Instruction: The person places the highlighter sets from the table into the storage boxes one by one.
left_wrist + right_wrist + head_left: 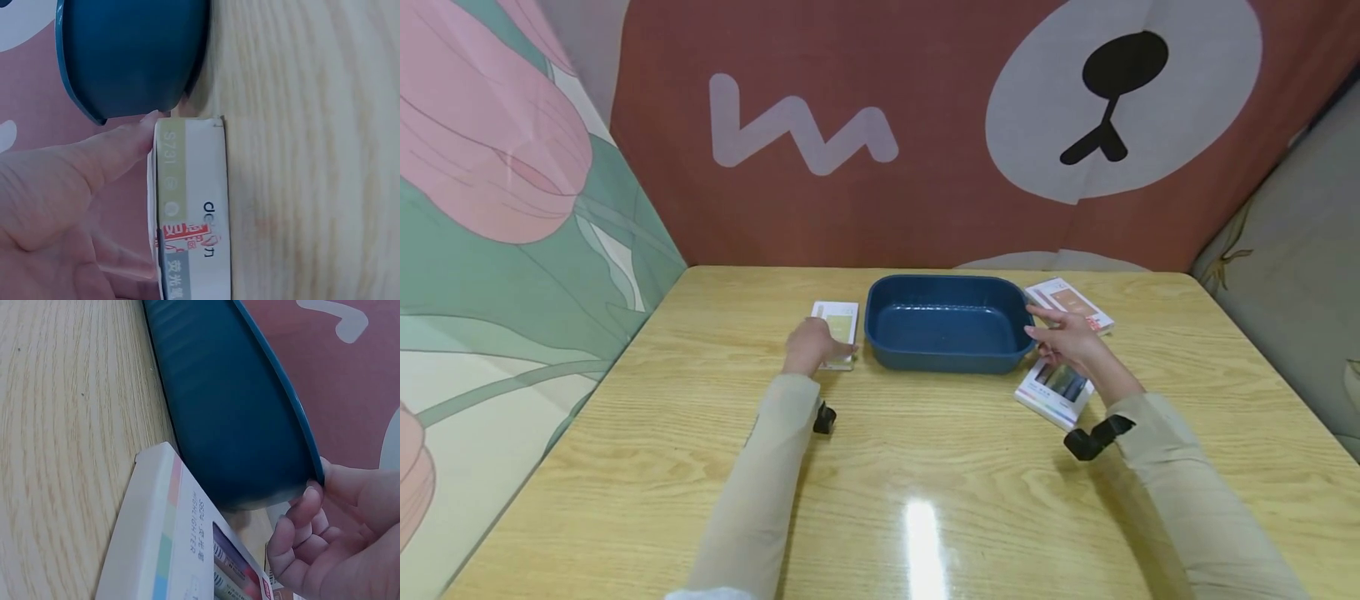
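A dark blue rectangular basin (947, 361) stands upright on the table. My right hand (1071, 342) pinches its right rim between thumb and fingers, also visible in the right wrist view. On the basin's left lies a flat white and yellow-green box (842, 312); my left hand (811, 343) grips it from above. In the left wrist view the thumb touches the top corner of that box (206, 181), while the fingertips are partly hidden behind it. Under my right hand lies a white highlighter box (181, 537) with a clear window, and behind it a white and orange box (1071, 302).
The wooden table (880, 467) reaches back to a brown curtain (940, 200) with a cartoon face. A flower-patterned curtain (497, 250) borders the left side and a grey one (1300, 250) the right. Both right-hand boxes lie close against the basin's right end.
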Demonstrator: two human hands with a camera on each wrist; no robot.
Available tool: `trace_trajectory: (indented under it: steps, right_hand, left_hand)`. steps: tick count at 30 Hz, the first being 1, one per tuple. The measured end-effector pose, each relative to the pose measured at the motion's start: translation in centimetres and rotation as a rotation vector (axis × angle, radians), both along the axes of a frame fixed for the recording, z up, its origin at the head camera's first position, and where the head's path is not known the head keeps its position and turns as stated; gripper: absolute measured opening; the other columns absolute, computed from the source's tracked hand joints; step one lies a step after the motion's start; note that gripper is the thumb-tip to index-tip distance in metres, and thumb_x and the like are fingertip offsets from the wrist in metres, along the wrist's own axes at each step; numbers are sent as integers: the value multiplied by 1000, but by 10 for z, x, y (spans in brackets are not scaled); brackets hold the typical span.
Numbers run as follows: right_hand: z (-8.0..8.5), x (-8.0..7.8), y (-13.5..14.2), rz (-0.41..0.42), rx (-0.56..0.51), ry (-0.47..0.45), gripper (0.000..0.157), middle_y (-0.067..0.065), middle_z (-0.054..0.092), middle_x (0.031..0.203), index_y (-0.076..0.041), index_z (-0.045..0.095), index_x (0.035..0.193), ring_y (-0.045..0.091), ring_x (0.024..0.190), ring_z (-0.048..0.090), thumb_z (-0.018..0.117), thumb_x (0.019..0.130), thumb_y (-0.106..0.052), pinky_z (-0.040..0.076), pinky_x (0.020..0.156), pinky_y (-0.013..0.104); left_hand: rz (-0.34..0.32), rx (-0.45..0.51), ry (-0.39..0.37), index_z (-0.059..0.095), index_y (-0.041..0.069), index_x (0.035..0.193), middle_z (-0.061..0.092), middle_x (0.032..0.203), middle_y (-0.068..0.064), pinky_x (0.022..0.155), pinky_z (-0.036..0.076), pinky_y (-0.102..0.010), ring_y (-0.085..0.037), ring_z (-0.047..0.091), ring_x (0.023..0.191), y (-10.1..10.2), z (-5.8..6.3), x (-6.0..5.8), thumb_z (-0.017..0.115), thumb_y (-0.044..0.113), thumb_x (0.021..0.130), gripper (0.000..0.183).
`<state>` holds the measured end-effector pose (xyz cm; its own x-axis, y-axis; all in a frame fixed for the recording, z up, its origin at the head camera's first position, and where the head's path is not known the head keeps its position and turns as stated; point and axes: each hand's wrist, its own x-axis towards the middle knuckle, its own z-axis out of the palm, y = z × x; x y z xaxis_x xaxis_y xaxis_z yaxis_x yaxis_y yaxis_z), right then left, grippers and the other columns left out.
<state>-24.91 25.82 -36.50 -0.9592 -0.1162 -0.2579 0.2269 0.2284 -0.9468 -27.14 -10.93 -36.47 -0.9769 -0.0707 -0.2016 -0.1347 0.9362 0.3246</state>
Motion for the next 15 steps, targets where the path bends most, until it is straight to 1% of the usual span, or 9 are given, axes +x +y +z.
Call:
trace_trajectory:
  steps: [2,5,7,10,12,13,15]
  right_hand:
    - [1,0,0,1,11,-1,58,-2,45,57,-6,20,142,10,51,45,50,93,-13,37,47,25]
    - [2,1,-1,0,23,-2,59,-2,46,57,-6,20,142,9,51,45,51,92,-14,37,47,24]
    - [2,1,-1,-6,26,-6,59,-2,45,57,-7,21,142,9,51,45,50,92,-13,37,47,24]
    - [2,1,-1,-8,26,-3,58,-2,45,56,-6,21,142,9,50,44,50,92,-12,37,47,24]
    - [1,1,-1,-4,23,2,58,-2,45,56,-6,21,142,9,50,44,50,92,-12,37,46,23]
    - [1,1,-1,-4,20,3,58,-2,45,56,-6,21,142,9,50,44,50,92,-12,37,46,23]
    - [1,1,-1,-2,14,4,58,-2,45,56,-5,21,142,9,50,44,50,93,-12,37,46,23]
  left_hand:
    - [17,-2,23,56,5,71,56,73,-8,49,42,-29,-20,53,61,0,-1,0,73,51,66,49]
    - [28,-1,70,57,2,78,54,81,-12,57,45,-34,-25,52,72,1,-3,-1,76,51,62,55]
    - [40,24,110,56,-3,86,53,88,-16,66,47,-37,-29,52,82,0,-5,-2,77,49,61,61]
    - [55,91,165,51,-9,99,50,96,-22,75,45,-40,-33,47,93,-1,-6,-2,79,43,63,68]
    - [59,131,188,49,-11,103,49,99,-24,77,44,-41,-34,46,95,-2,-5,-2,79,37,65,69]
    - [53,142,196,50,-11,103,50,98,-24,76,45,-41,-34,47,93,-3,-4,-1,79,35,66,67]
    - [34,145,187,51,-12,103,52,94,-22,75,45,-39,-31,49,87,-6,-3,0,78,33,69,62]
